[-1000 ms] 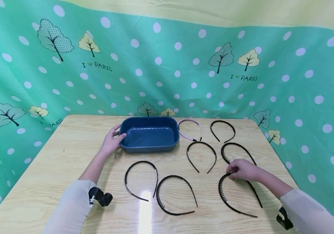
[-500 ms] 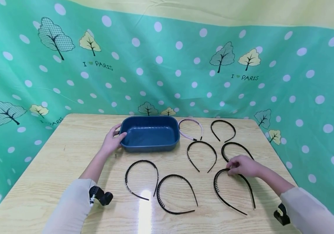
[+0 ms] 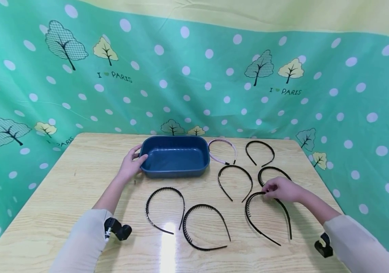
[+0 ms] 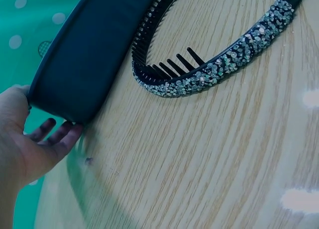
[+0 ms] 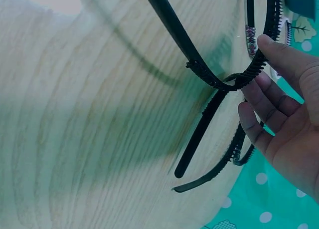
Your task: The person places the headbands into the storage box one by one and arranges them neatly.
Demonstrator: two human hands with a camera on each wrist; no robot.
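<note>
My left hand point(image 3: 130, 165) grips the left end of a dark blue plastic bin point(image 3: 175, 174), thumb over its rim and fingers against the outer wall. My right hand point(image 3: 282, 189) pinches a black toothed headband point(image 3: 247, 210) at the top of its arch, the two ends pointing toward me. In the right wrist view this headband point(image 5: 170, 27) casts a shadow on the table. Just behind the right hand lies another black headband point(image 3: 259, 178), partly covered by the hand. Near the bin in the left wrist view is a headband set with sparkly stones point(image 4: 214, 75).
Two black headbands lie in front of the bin, a left one point(image 3: 147, 203) and a right one point(image 3: 185, 223). A lilac headband point(image 3: 216, 159) is close to the bin's right end. Further right are a middle headband point(image 3: 235, 166) and a back one point(image 3: 260, 141). A polka-dot curtain point(image 3: 194, 91) hangs behind the table.
The right hand has shifted a little left and away from me, carrying the pinched headband along. The left hand and the bin have stayed in place.
</note>
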